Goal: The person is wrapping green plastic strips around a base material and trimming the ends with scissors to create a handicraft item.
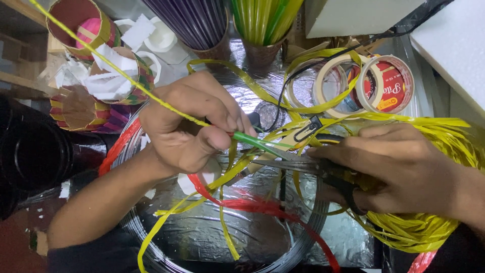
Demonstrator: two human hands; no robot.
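My left hand (194,124) pinches a thin green stick (255,141) wrapped with a yellow plastic strip (106,59) that runs up to the top left. My right hand (399,167) grips black-handled scissors (293,163), whose blades point left and meet the green stick just right of my left thumb. Loose yellow strips (227,177) and a red strip (257,206) trail below both hands over a coil of dark wire (303,237) on silver foil (202,232).
Two tape rolls (389,83) lie at the upper right, and a bundle of yellow strips (429,222) sits under my right wrist. Striped paper cups (83,108) with white scraps stand upper left. Holders of purple sticks (202,23) and green sticks (262,20) stand at the top.
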